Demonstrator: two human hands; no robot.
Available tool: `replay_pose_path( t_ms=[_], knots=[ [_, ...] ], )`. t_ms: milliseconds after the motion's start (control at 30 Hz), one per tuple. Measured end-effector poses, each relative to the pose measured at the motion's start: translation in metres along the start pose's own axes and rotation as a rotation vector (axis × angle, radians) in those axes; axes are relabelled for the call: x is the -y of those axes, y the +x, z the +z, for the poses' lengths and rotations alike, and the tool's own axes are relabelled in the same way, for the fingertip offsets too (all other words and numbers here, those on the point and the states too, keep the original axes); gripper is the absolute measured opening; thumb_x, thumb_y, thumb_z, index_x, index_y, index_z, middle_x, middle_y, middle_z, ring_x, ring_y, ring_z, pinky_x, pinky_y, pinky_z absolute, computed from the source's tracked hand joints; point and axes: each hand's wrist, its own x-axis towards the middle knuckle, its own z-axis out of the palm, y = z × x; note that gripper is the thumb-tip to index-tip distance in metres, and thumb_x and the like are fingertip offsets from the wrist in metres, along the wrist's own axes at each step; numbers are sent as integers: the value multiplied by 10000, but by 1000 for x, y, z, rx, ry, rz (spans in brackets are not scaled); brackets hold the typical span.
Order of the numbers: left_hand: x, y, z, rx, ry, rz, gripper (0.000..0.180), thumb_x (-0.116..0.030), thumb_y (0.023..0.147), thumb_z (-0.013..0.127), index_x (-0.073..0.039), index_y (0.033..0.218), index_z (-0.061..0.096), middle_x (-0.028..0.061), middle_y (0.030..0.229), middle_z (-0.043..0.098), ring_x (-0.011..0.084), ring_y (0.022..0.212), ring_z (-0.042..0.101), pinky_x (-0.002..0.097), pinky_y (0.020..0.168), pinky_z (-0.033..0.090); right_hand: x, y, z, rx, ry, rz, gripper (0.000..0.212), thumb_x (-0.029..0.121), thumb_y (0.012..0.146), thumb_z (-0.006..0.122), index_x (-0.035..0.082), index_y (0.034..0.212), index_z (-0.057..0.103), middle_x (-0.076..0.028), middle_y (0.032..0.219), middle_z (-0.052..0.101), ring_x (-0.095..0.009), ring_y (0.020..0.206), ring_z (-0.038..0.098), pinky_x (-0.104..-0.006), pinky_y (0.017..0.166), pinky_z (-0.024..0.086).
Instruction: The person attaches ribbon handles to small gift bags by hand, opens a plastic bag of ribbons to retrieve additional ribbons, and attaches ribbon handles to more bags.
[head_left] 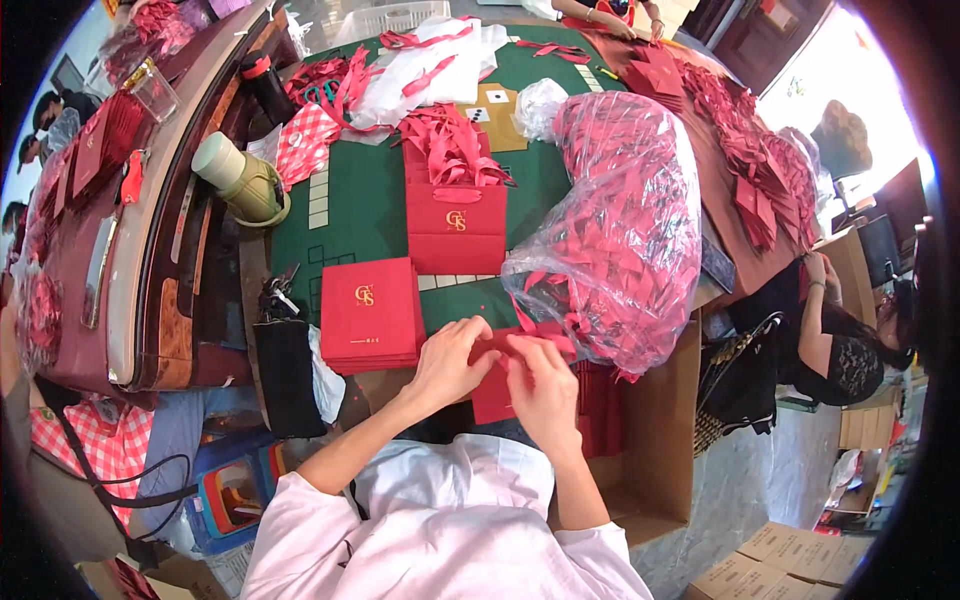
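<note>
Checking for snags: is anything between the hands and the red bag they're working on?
Nothing visible: the left hand and right hand both already touch the flat red paper bag.

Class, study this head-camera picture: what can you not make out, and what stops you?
- Head view: most of the red bag both hands work on is covered by the left hand and right hand.
- The cardboard box contents lie behind the right forearm.
- The gold emblem on the flat red bags is too small.

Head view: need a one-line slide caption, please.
Both hands, left hand and right hand, hold a red paper bag beside a stack of flat red bags.
</note>
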Motion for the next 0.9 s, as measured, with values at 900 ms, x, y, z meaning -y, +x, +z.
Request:
replay_pose_path(
  t_ms=[900],
  knots=[
    [13, -20, 9, -36, -141, -73, 163, -113, 808, 746, -41, 893, 627, 84, 793, 634, 223, 660, 594, 355, 604, 472, -64, 39, 19, 26, 240, 315, 162, 161, 901, 692, 10, 960, 700, -120, 723, 665, -186, 669, 660, -308, 626, 503]
  ],
)
